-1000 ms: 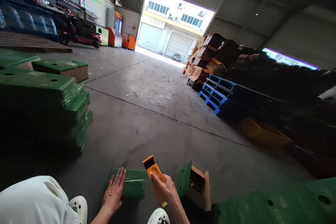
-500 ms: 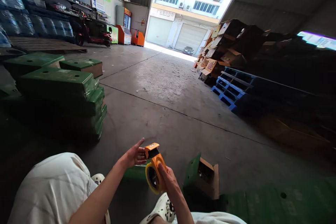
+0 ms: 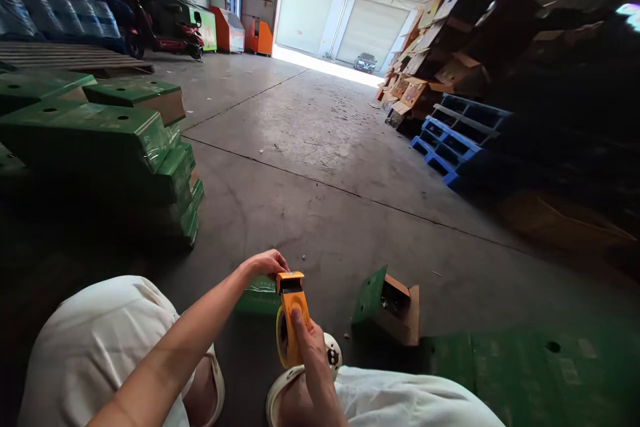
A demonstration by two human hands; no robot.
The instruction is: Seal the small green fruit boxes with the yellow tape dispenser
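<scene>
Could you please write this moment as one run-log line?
right hand: holds orange tape dispenser | left hand: at dispenser's head, contact unclear | green box: partly hidden | open box: right of dispenser

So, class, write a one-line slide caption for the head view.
Orange tape dispenser in the right grip, left grip by its upper end, green box partly hidden behind.

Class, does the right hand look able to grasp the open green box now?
Probably not: the right hand grips the orange tape dispenser, though mainly floor separates that hand from the open green box.
</scene>
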